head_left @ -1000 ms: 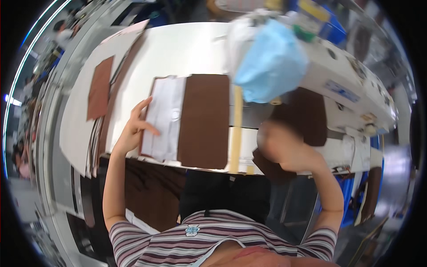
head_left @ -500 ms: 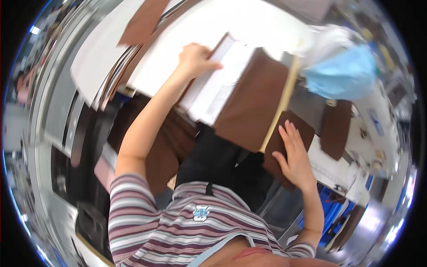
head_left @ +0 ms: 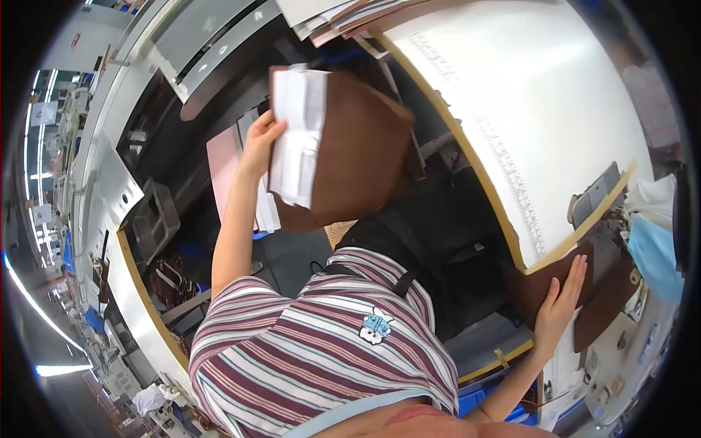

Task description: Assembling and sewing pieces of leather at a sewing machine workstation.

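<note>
My left hand (head_left: 257, 150) is closed on the edge of a brown fabric panel (head_left: 361, 139), thumb on the white strip (head_left: 298, 139) that runs along its side. The panel hangs off the table, to the left of my lap. My right hand (head_left: 557, 306) lies with fingers stretched out on another brown fabric piece (head_left: 539, 286) at the near right corner of the white table (head_left: 558, 95). Part of that piece is hidden under the hand.
Yellow tape (head_left: 467, 142) edges the table, with ruler-like markings beside it. A grey metal plate (head_left: 595, 193) and a light blue cloth-like item (head_left: 656, 252) are at right. Stacked brown and white pieces (head_left: 343, 18) lie at the far edge. A grey crate (head_left: 155, 219) stands left.
My left hand has carried the brown panel off the tabletop to the left. My right hand stays flat on the other brown piece. The view has turned left.
</note>
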`<act>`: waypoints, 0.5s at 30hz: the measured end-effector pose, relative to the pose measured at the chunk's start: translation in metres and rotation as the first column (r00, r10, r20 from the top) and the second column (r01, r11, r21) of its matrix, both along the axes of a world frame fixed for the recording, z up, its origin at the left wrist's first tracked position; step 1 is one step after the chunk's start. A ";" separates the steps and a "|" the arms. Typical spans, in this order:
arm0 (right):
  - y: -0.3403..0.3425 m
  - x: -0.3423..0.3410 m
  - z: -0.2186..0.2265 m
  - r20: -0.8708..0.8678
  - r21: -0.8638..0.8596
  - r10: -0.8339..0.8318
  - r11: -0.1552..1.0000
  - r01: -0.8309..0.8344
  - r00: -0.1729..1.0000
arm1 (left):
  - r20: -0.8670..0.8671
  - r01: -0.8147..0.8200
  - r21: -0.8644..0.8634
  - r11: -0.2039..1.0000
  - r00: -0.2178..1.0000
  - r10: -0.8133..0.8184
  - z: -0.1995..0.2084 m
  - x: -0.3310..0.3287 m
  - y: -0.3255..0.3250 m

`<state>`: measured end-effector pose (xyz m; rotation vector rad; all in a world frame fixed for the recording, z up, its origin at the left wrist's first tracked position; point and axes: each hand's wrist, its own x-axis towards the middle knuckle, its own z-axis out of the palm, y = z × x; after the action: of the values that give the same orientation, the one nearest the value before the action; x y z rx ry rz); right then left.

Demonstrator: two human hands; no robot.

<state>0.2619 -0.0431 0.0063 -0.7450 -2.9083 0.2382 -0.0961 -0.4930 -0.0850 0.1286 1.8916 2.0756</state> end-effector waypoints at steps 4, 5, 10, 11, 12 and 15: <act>0.001 -0.008 -0.008 0.007 -0.023 -0.009 1.000 0.010 1.000 | 0.063 -0.077 -0.209 0.975 0.994 0.092 -0.023 0.008 -0.044; -0.001 -0.007 -0.007 0.007 -0.018 -0.009 1.000 0.009 1.000 | 0.073 -0.010 -0.290 0.957 0.997 0.032 -0.023 0.010 -0.041; -0.002 -0.018 -0.007 0.010 0.009 -0.019 1.000 0.019 1.000 | 0.070 0.077 -0.103 0.992 0.995 -0.070 -0.028 0.007 -0.022; -0.001 -0.019 -0.007 0.012 0.011 -0.037 0.999 0.037 0.999 | 0.063 0.029 -0.044 0.999 0.998 -0.026 -0.039 0.003 -0.036; 0.000 -0.017 -0.009 0.014 0.010 -0.035 0.999 0.035 0.999 | 0.070 -0.044 -0.025 0.999 0.997 0.046 -0.043 -0.001 -0.052; 0.003 -0.010 -0.008 0.012 0.031 -0.057 0.998 0.057 0.998 | 0.093 -0.210 -0.054 0.976 0.972 0.214 -0.073 -0.007 -0.126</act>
<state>0.2516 -0.0403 -0.0017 -0.8261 -2.8906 0.1838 -0.1036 -0.6193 -0.1580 -0.1914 1.9640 2.1286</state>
